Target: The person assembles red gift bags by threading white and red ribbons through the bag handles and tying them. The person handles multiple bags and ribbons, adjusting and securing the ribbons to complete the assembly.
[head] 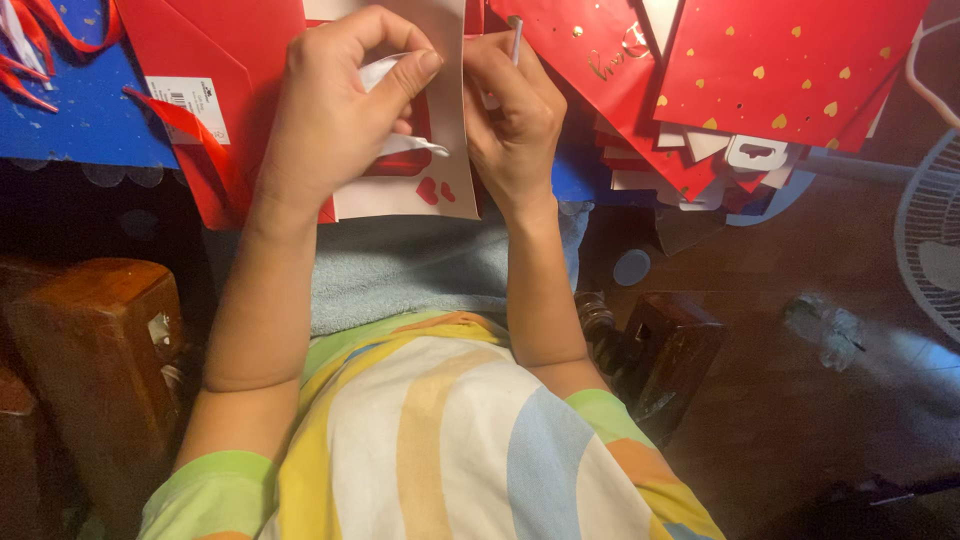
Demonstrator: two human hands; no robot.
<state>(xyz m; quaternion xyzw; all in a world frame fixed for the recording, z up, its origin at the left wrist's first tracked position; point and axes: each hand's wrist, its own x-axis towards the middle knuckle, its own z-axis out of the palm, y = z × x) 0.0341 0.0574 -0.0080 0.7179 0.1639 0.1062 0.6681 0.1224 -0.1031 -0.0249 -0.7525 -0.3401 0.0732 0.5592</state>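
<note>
Over the white card [440, 150]: left hand [335, 110] pinching white strip [385, 70].

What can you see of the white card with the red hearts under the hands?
The white card looks like stiff paper, lying flat and upright in the picture on red bags. Two small red hearts sit near its lower edge, and a red cut-out shape shows at its middle. The left hand covers its left side, pinching a strip of white paper over it. The right hand rests at its right edge, holding a thin stick.
</note>
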